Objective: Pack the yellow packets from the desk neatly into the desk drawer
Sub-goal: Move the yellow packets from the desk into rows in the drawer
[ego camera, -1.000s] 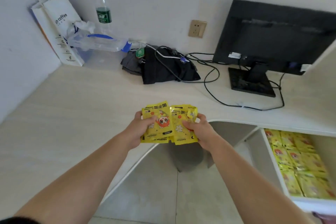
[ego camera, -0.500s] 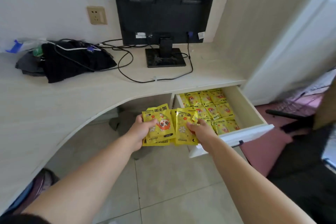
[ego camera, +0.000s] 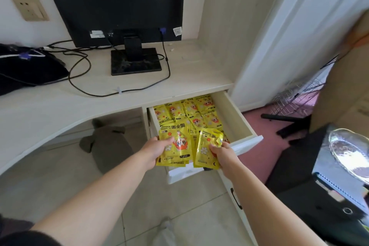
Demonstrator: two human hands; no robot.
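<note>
**Both hands hold hand-warmer packets over the open drawer**

The pale wood-grain desk (ego camera: 50, 106) fills the left and centre of the view, curving toward the person. A black monitor (ego camera: 111, 2) stands on it at 12 o'clock, its square base (ego camera: 135, 62) on the desktop, with black cables (ego camera: 79, 78) looping across the surface toward a black bag (ego camera: 24, 68) at 9 o'clock. A beige wall socket (ego camera: 30, 8) sits on the wall at 10 o'clock.

Under the desk's right end, the white drawer (ego camera: 235, 122) is pulled open and lined with rows of yellow packets (ego camera: 191, 112) lying flat.

Over the drawer's near end, the left hand (ego camera: 157, 150) grasps a stack of hand-warmer packets (ego camera: 175, 146) by its left edge, thumb on top. Just to its right, the right hand (ego camera: 223, 152) pinches a second bunch (ego camera: 207, 148) near its right edge. The two bunches sit side by side; whether they touch is unclear.
</note>
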